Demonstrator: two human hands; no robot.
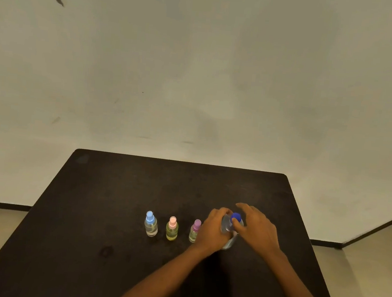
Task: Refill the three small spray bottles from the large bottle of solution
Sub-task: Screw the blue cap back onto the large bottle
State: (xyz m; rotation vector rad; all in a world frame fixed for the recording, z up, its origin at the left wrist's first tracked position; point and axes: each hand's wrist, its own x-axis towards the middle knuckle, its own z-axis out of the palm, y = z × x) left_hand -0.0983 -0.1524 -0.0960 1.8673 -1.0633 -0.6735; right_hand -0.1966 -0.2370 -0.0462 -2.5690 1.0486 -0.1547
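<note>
Dark table [102,199]: fills the lower half of the view, far edge set against a pale wall [199,64], light floor [370,275] past its left and right edges.

Mid-table: four bottles in a row parallel to the far edge, all upright, all capped.

Leftmost, blue-capped spray bottle [150,226]: stands alone, clear body, a little clear liquid at the bottom.

Next, pink-capped spray bottle [172,230]: stands just right of the blue one with a gap between, yellowish inside.

Then, purple-capped spray bottle [194,231]: stands a similar gap further right, yellowish-green inside. Right side partly hidden behind the left hand [213,230]; contact between the two impossible to tell.

That left hand: reaches in from the near edge and wraps the shoulder of the large bottle [226,225] from the left, fingers curled round the clear plastic in a firm grip.

The large bottle itself: stands on the table at the right end of the row, nearer the right edge than the three small ones, dark blue cap [236,217] on, base showing below the heel of the gripping hand.

Last, right hand [256,229]: comes in from the near right corner and hovers over the cap. Thumb tip rests against the cap's near side; fingers stretched out and loosely spread beyond it, closed round nothing. Any finger contact on the cap's far side hidden from view.
</note>
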